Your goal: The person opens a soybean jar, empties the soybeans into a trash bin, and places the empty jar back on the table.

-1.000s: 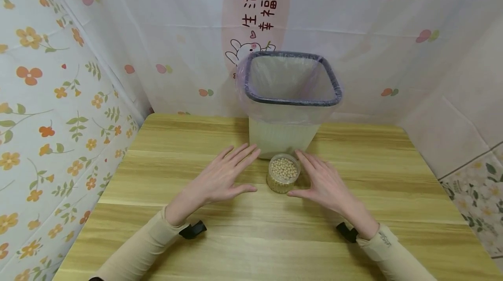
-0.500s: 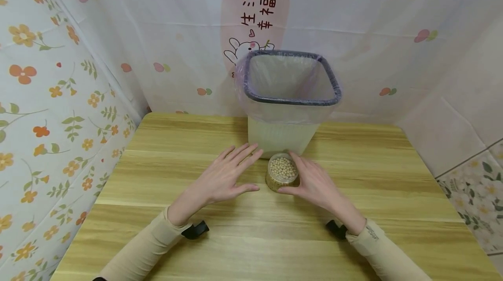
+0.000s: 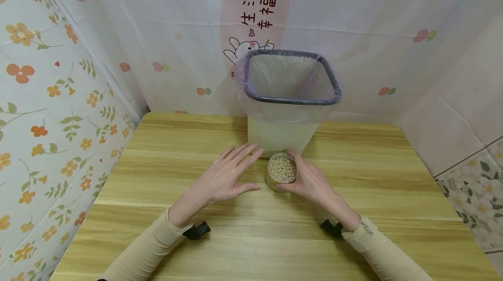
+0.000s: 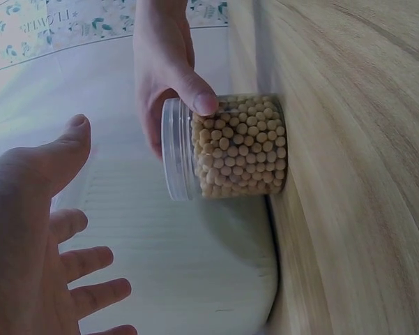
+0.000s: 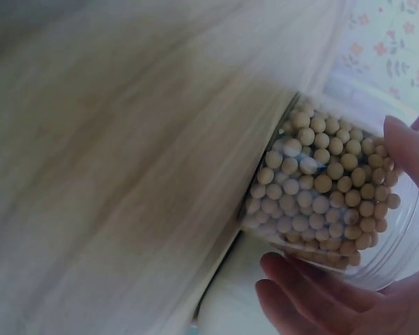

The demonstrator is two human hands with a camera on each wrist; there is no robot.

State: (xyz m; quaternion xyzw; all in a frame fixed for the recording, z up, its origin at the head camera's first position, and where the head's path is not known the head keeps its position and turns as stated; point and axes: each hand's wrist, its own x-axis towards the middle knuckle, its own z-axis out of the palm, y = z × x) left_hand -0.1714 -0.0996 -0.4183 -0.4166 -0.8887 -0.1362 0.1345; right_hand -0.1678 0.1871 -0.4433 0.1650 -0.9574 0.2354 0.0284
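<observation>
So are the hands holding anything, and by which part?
The right hand grips the bean jar by its sides, near the top; the left hand holds nothing.

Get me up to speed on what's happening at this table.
A person's right hand holds a clear jar of small, round, beige beans, thumb on one side and fingers on the other. The jar stands upright on the wooden table, just in front of a bin with a plastic liner. The left hand is open beside the jar, not touching it.
</observation>
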